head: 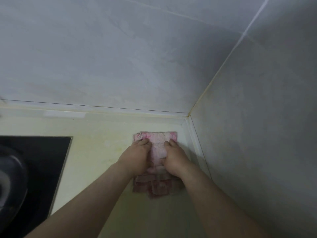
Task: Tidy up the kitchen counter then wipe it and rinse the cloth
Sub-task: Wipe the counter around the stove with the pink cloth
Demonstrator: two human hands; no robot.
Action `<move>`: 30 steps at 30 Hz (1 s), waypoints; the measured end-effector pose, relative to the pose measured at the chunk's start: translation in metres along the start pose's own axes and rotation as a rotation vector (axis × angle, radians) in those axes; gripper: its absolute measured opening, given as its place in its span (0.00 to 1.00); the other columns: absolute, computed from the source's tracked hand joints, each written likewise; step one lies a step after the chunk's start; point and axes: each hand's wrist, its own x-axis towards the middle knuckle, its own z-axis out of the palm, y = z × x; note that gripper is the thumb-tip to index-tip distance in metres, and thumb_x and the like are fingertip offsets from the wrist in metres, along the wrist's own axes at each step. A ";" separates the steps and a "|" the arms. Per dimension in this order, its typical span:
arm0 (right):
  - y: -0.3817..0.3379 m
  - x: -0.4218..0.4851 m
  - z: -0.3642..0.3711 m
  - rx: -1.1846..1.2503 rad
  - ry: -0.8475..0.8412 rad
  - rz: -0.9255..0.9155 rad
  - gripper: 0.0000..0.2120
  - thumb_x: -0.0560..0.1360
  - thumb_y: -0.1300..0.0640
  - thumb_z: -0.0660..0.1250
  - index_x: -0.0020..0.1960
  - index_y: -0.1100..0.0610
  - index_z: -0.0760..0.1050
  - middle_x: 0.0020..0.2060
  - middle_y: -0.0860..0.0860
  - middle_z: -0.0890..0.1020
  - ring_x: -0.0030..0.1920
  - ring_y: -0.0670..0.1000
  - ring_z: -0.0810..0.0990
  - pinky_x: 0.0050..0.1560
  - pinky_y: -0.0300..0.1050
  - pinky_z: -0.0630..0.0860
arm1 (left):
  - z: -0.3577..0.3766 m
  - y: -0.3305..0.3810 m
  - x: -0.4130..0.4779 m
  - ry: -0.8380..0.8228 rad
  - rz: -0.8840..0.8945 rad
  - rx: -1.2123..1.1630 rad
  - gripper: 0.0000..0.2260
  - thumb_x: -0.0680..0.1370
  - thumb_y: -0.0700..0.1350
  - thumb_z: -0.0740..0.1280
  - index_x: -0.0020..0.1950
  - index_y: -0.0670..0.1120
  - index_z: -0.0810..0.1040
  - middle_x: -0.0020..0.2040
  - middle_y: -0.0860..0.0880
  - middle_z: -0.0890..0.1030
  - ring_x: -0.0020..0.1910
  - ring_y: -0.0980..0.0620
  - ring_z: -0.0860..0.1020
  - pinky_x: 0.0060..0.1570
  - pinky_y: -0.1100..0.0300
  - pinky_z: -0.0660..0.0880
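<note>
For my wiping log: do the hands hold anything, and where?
The left hand and right hand press the pink cloth at its middle onto the counter; a true grip cannot be told.

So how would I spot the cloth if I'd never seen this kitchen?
Find the corner where the grey walls meet the pale counter. There, right of the black hob, the cloth lies flat under the left hand and right hand. It is the only pink, patchy thing in sight.

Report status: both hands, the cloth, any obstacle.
Both press the pink cloth: left hand, right hand. Cloth on counter, near wall corner. No obstacle seen; hob at left.
</note>
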 end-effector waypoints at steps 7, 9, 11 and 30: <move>-0.006 -0.034 0.023 0.042 0.006 -0.039 0.41 0.76 0.51 0.69 0.80 0.60 0.50 0.80 0.57 0.47 0.80 0.55 0.46 0.77 0.43 0.45 | 0.009 0.003 -0.044 0.001 -0.034 0.003 0.33 0.72 0.50 0.69 0.75 0.41 0.64 0.77 0.43 0.62 0.76 0.48 0.60 0.73 0.62 0.53; -0.006 -0.044 0.030 0.039 0.009 -0.048 0.41 0.77 0.51 0.69 0.80 0.60 0.49 0.80 0.57 0.47 0.80 0.55 0.45 0.77 0.42 0.44 | 0.011 0.003 -0.055 -0.006 -0.033 0.001 0.34 0.72 0.50 0.69 0.76 0.41 0.63 0.77 0.43 0.61 0.76 0.48 0.60 0.73 0.62 0.53; -0.006 -0.052 0.037 0.039 0.015 -0.047 0.40 0.78 0.52 0.68 0.80 0.59 0.49 0.80 0.57 0.47 0.80 0.54 0.45 0.76 0.42 0.43 | 0.013 0.004 -0.066 -0.021 -0.036 -0.007 0.36 0.72 0.50 0.70 0.76 0.41 0.61 0.78 0.43 0.60 0.76 0.48 0.59 0.74 0.62 0.52; 0.000 -0.134 0.087 0.077 0.048 -0.101 0.39 0.79 0.51 0.67 0.80 0.58 0.48 0.80 0.56 0.46 0.80 0.55 0.45 0.76 0.41 0.42 | 0.043 0.015 -0.149 -0.013 -0.006 -0.004 0.38 0.72 0.51 0.70 0.77 0.42 0.59 0.79 0.44 0.57 0.77 0.50 0.56 0.73 0.65 0.48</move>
